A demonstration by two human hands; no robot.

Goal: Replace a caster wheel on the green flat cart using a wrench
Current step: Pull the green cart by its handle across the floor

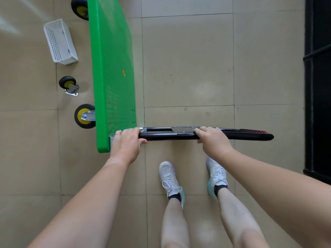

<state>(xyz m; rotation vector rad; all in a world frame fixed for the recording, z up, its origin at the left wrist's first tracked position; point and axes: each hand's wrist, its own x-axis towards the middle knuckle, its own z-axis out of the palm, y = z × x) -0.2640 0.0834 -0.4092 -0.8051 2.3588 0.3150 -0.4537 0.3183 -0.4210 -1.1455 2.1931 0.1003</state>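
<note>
Green cart [111, 68] up on its long edge on the floor [188, 68], held at near end.
Gripping near corner with left hand [128, 142], black handle [166, 136] with right hand [212, 140]. Long axis straight away, handle pointing right, mounted wheels [84, 116] facing left. Left of it: loose caster [69, 85], then white basket [60, 42].

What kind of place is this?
Probably an indoor workroom or storage area: beige tiled floor, a green flat cart tipped on its side, a loose caster wheel and white basket beside it.

bright, even — wide-angle edge distortion
</note>
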